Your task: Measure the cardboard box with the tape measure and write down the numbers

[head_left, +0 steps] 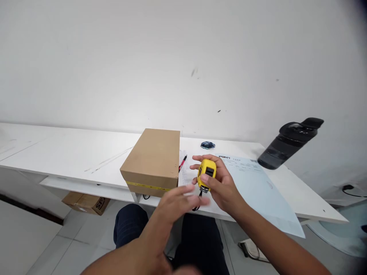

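Observation:
My right hand (222, 183) is wrapped round a yellow tape measure (207, 172), its thumb on the front near the black part. A dark strap hangs from the tape measure's metal end. Just below and to the left, my left hand (174, 208) has its fingers stretched out toward that end, slightly blurred, with nothing seen in it. Left of both hands a closed brown cardboard box (153, 152) sits at the desk's front edge, a thin yellow strip across its front face. Beside the box lie a red and black pen (182, 163) and a written sheet of paper (185, 175).
The white desk (71, 152) runs along a wall. A pale blue printed sheet (249, 187) overhangs its front edge at right. Behind it stands a dark bottle (286, 143). A small dark blue object (208, 145) lies near the wall. Another carton (86, 202) is under the desk.

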`<state>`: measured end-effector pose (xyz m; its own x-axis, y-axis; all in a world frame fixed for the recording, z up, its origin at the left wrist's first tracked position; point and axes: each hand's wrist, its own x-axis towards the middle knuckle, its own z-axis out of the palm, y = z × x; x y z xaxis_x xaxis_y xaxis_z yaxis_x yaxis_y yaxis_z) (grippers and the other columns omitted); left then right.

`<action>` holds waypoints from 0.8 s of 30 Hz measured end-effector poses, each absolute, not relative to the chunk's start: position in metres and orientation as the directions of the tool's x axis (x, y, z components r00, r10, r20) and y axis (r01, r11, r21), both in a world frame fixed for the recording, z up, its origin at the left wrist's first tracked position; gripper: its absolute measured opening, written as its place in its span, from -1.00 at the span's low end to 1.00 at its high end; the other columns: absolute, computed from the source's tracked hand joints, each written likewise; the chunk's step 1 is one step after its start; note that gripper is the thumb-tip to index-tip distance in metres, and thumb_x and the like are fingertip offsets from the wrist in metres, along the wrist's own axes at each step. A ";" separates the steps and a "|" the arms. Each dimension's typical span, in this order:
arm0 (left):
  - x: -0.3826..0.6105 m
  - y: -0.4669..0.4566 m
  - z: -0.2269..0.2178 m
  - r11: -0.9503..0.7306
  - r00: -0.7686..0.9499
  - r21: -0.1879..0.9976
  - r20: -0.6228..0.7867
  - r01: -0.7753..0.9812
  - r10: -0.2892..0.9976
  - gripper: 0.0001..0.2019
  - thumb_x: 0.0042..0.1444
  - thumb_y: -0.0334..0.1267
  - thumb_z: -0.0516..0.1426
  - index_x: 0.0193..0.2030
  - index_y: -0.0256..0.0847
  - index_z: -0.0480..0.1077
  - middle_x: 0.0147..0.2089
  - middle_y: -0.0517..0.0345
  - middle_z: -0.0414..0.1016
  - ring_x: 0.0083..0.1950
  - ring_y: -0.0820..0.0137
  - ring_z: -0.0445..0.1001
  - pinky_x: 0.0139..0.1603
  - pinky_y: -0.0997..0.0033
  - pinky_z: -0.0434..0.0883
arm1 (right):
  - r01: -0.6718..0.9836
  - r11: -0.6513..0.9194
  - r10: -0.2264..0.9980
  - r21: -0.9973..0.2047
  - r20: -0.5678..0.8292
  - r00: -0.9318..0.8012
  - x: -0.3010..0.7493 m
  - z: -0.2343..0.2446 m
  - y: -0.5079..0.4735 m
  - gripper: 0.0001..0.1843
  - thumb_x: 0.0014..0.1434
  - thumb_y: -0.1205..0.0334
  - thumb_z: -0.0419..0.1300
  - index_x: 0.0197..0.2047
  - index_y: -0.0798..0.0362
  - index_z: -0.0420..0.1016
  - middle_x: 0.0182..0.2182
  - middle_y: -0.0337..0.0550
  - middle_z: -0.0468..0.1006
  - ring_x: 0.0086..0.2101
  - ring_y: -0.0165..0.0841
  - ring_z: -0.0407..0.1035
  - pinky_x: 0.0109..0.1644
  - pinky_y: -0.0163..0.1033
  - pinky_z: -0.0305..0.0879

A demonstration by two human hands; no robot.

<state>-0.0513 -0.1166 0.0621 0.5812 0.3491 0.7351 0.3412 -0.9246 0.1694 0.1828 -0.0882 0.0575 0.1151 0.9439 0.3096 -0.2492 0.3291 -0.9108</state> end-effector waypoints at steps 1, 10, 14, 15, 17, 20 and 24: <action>-0.038 -0.110 0.064 -0.925 0.537 0.175 0.772 0.337 0.341 -0.41 0.32 0.03 0.14 0.36 -0.26 0.25 0.14 -0.22 0.55 0.30 0.08 0.46 0.16 0.05 0.54 | -0.265 0.333 0.943 -0.905 0.320 0.095 0.178 0.060 -0.088 -0.56 0.14 0.07 0.42 0.05 -0.18 0.42 0.16 -0.13 0.49 0.02 -0.26 0.47 -0.12 -0.18 0.56; -0.019 -0.095 0.051 -0.850 0.357 -0.235 0.932 0.472 -0.060 -0.81 0.12 -0.47 0.31 -0.16 -0.11 0.57 -0.18 0.24 0.64 -0.02 0.41 0.58 0.26 0.22 0.45 | -0.362 0.248 0.935 -0.899 0.320 -0.151 0.156 0.062 -0.104 -0.32 -0.01 0.12 0.54 0.12 -0.24 0.35 0.49 -0.15 0.07 0.38 -0.13 0.16 0.24 0.10 0.44; -0.032 -0.093 0.051 -0.828 0.408 -0.305 0.907 0.471 -0.102 -0.79 0.06 -0.48 0.36 -0.26 -0.03 0.59 -0.17 0.35 0.63 -0.05 0.47 0.57 0.35 0.23 0.40 | -0.348 0.186 0.934 -0.919 0.275 -0.226 0.157 0.058 -0.105 -0.37 0.01 0.06 0.52 0.12 -0.23 0.43 0.51 -0.15 0.01 0.42 -0.12 0.08 0.30 0.08 0.35; -0.033 -0.091 0.051 -0.824 0.411 -0.317 0.904 0.469 -0.115 -0.78 0.04 -0.48 0.36 -0.27 -0.03 0.59 -0.17 0.37 0.62 -0.05 0.47 0.56 0.36 0.23 0.38 | -0.346 0.181 0.932 -0.921 0.273 -0.239 0.157 0.058 -0.105 -0.40 0.04 0.05 0.50 0.13 -0.23 0.43 0.48 -0.13 0.08 0.40 -0.13 0.12 0.28 0.05 0.38; -0.033 -0.088 0.052 -0.822 0.409 -0.337 0.902 0.459 -0.141 -0.77 0.03 -0.49 0.36 -0.27 -0.02 0.60 -0.17 0.38 0.61 -0.05 0.49 0.56 0.38 0.24 0.36 | -0.342 0.158 0.926 -0.926 0.260 -0.274 0.156 0.058 -0.104 -0.45 0.12 0.04 0.45 0.16 -0.24 0.43 0.38 -0.08 0.28 0.32 -0.16 0.28 0.24 0.02 0.42; -0.034 -0.082 0.055 -0.836 0.422 -0.338 0.895 0.432 -0.144 -0.83 0.14 -0.44 0.31 -0.21 -0.05 0.58 -0.16 0.37 0.60 -0.07 0.53 0.56 0.39 0.27 0.35 | -0.328 0.106 0.929 -0.939 0.211 -0.304 0.155 0.057 -0.103 -0.48 0.18 0.06 0.41 0.18 -0.23 0.41 0.21 -0.06 0.49 0.12 -0.21 0.50 0.18 0.01 0.45; -0.051 -0.074 0.064 -0.901 0.261 -0.111 0.965 0.420 0.002 -0.75 0.45 -0.14 -0.01 -0.09 -0.14 0.46 -0.04 0.21 0.53 -0.07 0.45 0.56 0.17 0.17 0.53 | -0.278 0.142 0.961 -0.950 0.199 -0.190 0.156 0.055 -0.106 -0.50 0.15 0.10 0.44 0.13 -0.21 0.44 0.16 -0.05 0.54 0.07 -0.19 0.53 0.02 -0.04 0.56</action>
